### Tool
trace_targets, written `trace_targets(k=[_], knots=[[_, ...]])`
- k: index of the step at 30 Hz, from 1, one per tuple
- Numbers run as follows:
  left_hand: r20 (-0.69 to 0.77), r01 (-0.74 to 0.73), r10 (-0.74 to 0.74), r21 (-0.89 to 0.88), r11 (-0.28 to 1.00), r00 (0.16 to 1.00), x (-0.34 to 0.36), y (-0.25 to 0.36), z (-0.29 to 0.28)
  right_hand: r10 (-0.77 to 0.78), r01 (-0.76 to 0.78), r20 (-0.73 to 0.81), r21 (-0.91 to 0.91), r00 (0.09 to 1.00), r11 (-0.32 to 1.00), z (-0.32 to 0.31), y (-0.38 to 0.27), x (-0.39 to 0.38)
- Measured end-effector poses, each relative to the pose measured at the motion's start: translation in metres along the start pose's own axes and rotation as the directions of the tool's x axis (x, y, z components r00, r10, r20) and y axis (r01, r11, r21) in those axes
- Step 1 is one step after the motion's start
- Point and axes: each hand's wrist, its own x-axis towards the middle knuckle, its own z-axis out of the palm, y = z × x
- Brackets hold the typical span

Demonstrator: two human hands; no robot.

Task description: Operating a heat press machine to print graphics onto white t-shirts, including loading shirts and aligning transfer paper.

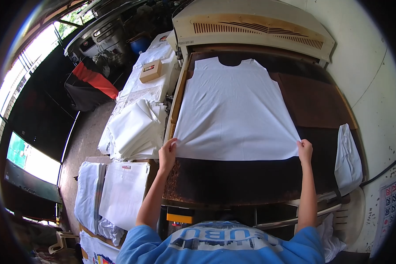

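Note:
A white sleeveless shirt panel (233,105) lies spread over the dark brown bed (224,180) of a large press, its scooped neckline toward the far side. My left hand (167,155) is closed on the panel's near left corner. At the near right corner my right hand (305,150) pinches the cloth. Between my hands the bottom edge is drawn taut, and creases fan out from both corners. A brown sheet (310,101) lies on the bed to the right of the panel.
Behind the bed rises a cream vented hood (251,26). To the left, a long table carries stacked white sheets (134,127) and a small cardboard box (151,71). Folded white cloth (89,193) sits nearer. Another white cloth piece (347,158) hangs at the bed's right edge.

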Motion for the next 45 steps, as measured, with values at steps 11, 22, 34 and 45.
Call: trace_targets(k=[11, 22, 34, 45], knots=[[0.080, -0.006, -0.002, 0.100, 0.995, 0.997, -0.036, -0.006, -0.010, -0.004, 0.012, 0.030, -0.273, 1.000, 0.962, -0.019, 0.000, -0.027], [0.011, 0.043, -0.045, 0.107, 0.993, 0.999, -0.111, 0.039, -0.058, -0.089, 0.024, -0.246, -0.256, 0.965, 0.966, -0.101, 0.020, -0.149], [0.528, -0.093, 0.257, -0.318, 0.944, 0.809, -0.209, 0.170, 0.061, 0.075, -0.204, -0.443, -0.251, 0.893, 0.946, -0.197, 0.071, -0.301], [0.894, 0.266, 0.108, -0.242, 0.933, 0.435, -0.304, 0.252, 0.164, 0.123, -0.227, -0.491, -0.158, 0.862, 0.961, -0.257, 0.168, -0.251]])
